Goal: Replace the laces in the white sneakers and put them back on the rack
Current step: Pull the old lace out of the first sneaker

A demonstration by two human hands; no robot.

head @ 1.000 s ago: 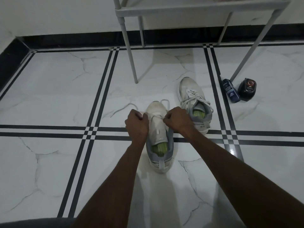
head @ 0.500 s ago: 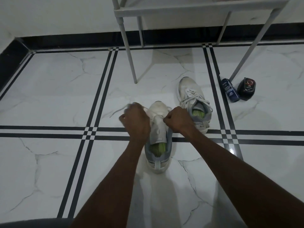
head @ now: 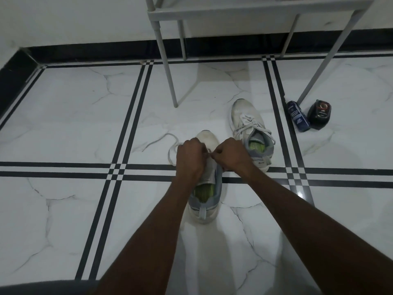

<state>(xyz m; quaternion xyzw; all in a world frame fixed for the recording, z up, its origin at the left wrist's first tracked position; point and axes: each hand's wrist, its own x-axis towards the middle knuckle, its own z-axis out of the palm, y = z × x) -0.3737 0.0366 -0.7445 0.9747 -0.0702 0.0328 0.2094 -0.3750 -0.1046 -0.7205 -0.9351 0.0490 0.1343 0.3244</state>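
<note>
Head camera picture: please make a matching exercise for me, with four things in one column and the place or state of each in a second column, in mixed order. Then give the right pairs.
Things:
1. near sneaker
2. far sneaker
3. blue bottle
4. rack

Places or states:
A. stands on thin grey legs by the wall
B. laced, alone on the floor
C. lies beside a black container
D. under the left hand and the right hand, lace loose

Pairs: 1-D, 2-B, 3-C, 4-A

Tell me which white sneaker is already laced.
The farther sneaker, right of both hands and nearer the rack leg; its lace is crisscrossed, unlike the nearer sneaker.
</note>
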